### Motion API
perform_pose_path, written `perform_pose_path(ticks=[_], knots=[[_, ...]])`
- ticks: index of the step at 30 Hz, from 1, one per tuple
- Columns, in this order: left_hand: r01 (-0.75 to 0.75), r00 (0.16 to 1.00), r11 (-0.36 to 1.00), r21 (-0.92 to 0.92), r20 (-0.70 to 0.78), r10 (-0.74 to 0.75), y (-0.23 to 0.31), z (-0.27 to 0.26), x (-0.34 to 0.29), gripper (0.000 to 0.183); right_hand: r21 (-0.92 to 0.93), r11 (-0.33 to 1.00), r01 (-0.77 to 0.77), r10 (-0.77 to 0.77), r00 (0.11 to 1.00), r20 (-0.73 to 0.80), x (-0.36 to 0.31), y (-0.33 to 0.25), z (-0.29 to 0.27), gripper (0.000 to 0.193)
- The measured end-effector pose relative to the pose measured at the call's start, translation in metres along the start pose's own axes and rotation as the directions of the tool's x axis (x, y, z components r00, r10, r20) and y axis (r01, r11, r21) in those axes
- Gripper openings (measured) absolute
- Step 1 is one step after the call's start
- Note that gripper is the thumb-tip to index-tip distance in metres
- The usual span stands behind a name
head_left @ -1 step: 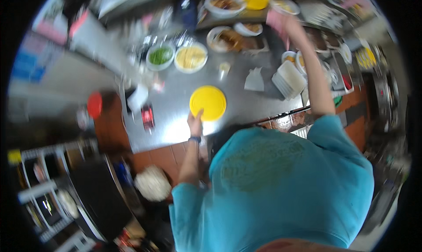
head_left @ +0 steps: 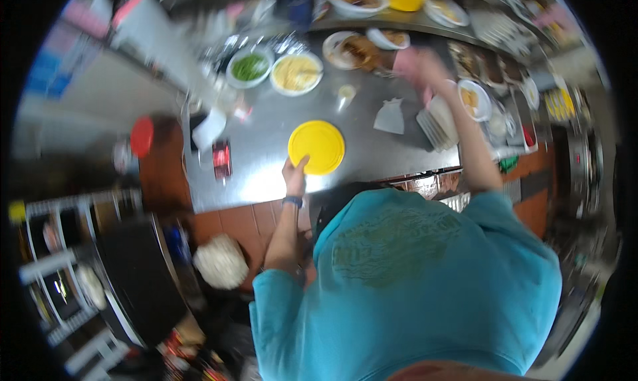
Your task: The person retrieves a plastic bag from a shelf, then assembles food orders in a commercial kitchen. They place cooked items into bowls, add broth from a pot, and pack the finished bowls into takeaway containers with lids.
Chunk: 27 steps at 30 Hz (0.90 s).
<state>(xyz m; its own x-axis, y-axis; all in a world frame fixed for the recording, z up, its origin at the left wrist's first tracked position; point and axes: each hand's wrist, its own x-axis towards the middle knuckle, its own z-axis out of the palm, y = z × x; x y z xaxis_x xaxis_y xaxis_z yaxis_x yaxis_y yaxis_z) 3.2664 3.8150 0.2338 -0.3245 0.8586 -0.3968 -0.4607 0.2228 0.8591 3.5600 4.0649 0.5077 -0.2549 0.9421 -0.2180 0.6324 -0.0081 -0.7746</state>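
My left hand point(head_left: 294, 175) grips the near rim of a round yellow plate point(head_left: 317, 147), its thumb lying on top. The plate is over the middle of the steel table point(head_left: 259, 142) and nothing lies on it. My right arm reaches to the far right, where my right hand point(head_left: 430, 72), smeared by motion, has what looks like a pink cloth point(head_left: 407, 63) in it. Close by the cloth are a tray or bowl of brown food point(head_left: 362, 52) and a white bowl of food pieces point(head_left: 389, 39). How the right fingers lie is hard to make out.
Bowls of chopped greens point(head_left: 249, 67) and pale yellow shreds point(head_left: 296, 74) stand at the far left. A small cup point(head_left: 345, 96), a white bag point(head_left: 390, 117), stacked clear containers point(head_left: 436, 125) and a red-labelled package point(head_left: 222, 159) are on the table. A shelf point(head_left: 319, 23) with bowls runs along the back.
My right hand and the pink cloth have come down from beside the back shelf toward the brown food. My left hand keeps hold of the yellow plate. The whole view has shifted slightly.
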Motion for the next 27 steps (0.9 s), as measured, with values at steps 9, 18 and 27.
perform_pose_path(ticks=[9,18,27], knots=[[0.131,0.876,0.99,0.048,-0.473,-0.093,-0.035,-0.008,-0.173,0.031,-0.535,0.689,0.489,0.134,0.639,0.757,-0.091,0.053,0.249,0.065],[-0.262,0.713,0.899,-0.35,-0.699,-0.065,-0.089,-0.034,-0.392,0.032,-0.297,0.938,-0.181,0.256,-0.219,0.941,-0.213,0.069,0.368,0.04],[-0.802,0.138,0.539,-0.258,-0.958,-0.252,-0.201,-0.137,-0.588,0.035,-0.246,0.969,-0.026,0.226,-0.31,0.923,-0.459,0.013,0.526,0.034]])
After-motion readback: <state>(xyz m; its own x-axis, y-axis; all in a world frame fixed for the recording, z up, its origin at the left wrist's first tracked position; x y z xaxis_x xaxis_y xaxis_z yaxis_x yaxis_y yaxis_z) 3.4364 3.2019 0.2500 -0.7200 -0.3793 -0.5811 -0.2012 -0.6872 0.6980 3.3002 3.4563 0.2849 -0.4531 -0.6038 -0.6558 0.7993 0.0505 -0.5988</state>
